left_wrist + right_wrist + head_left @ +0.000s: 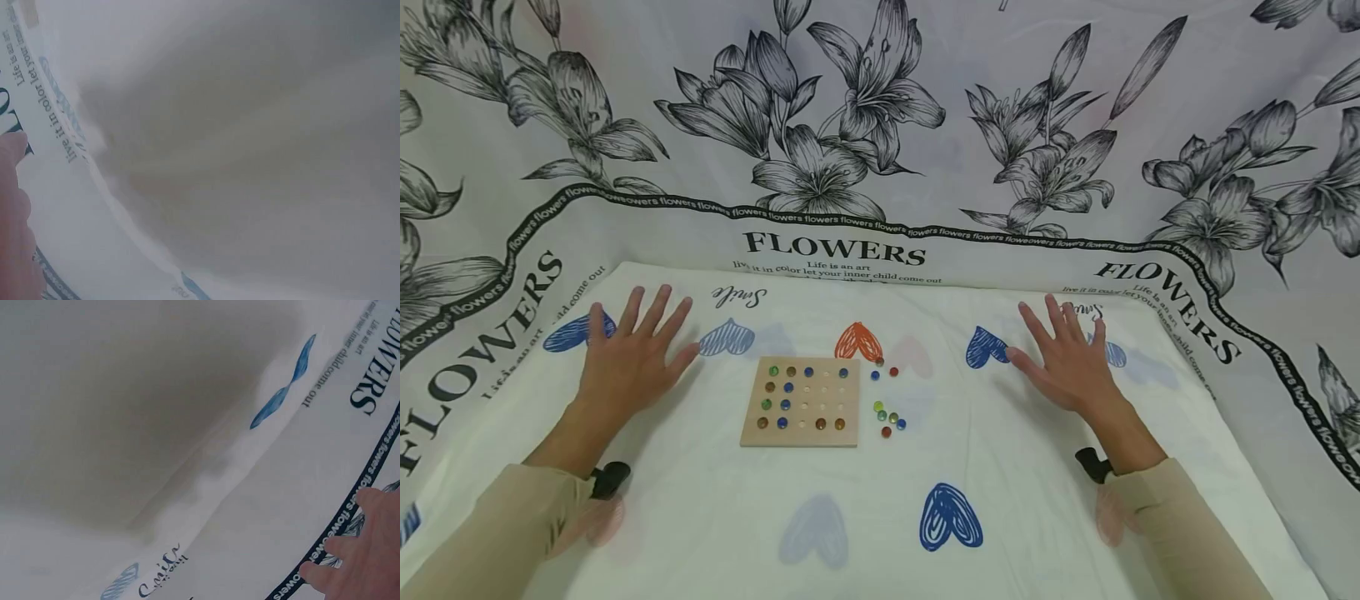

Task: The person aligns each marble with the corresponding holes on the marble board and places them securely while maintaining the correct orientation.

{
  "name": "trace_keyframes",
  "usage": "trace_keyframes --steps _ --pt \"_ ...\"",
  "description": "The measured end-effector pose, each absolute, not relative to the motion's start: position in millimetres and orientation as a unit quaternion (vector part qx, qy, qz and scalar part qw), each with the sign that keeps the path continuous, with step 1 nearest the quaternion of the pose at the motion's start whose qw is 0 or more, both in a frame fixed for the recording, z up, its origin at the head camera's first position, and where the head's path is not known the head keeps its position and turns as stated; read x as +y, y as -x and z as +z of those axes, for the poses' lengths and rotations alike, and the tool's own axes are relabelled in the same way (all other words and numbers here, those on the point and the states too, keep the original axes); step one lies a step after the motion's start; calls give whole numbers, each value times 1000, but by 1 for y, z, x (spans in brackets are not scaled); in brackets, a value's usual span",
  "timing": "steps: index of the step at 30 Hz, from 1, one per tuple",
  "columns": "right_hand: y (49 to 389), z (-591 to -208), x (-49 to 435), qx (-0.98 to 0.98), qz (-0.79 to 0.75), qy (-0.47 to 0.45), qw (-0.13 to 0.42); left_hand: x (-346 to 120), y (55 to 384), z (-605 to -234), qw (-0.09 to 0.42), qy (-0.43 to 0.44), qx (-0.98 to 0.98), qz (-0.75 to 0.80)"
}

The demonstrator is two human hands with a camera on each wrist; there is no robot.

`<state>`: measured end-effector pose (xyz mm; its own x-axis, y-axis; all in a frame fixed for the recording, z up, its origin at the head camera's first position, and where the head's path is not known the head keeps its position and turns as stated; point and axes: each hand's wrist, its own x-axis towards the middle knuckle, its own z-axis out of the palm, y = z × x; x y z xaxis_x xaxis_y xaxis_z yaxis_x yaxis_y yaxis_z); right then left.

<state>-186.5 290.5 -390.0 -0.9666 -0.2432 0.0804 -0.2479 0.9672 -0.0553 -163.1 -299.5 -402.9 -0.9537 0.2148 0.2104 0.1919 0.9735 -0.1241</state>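
Observation:
A square wooden peg board (831,417) lies on the white cloth between the two hands, left of the middle in the head view. Blue, green and brown marbles fill several of its hollows, mostly in the left columns; other hollows are bare. Just right of the board, loose marbles (882,415) in green, blue and red lie on the cloth. My left hand (628,367) is spread palm down to the board's left, fingers straight, holding nothing. Far to the right of the marbles, my right hand (1071,362) is likewise spread with straight fingers and holds nothing.
The white cloth (700,517) covers the table and carries printed hearts, such as a blue heart (951,517) near the front and a red heart (858,342) behind the board. A flower-printed sheet (940,192) rises behind and along both sides.

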Motion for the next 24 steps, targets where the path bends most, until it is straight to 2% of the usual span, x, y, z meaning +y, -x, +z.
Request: trace_keyframes --steps 13,20,24 --pt "176 -391 254 -978 104 -182 17 -267 150 -407 81 203 -976 21" --pt "169 -391 236 -963 153 -221 4 -259 140 -412 89 252 -964 10" --pt "164 -392 228 -953 174 -247 -10 -255 136 -415 62 265 -962 0"
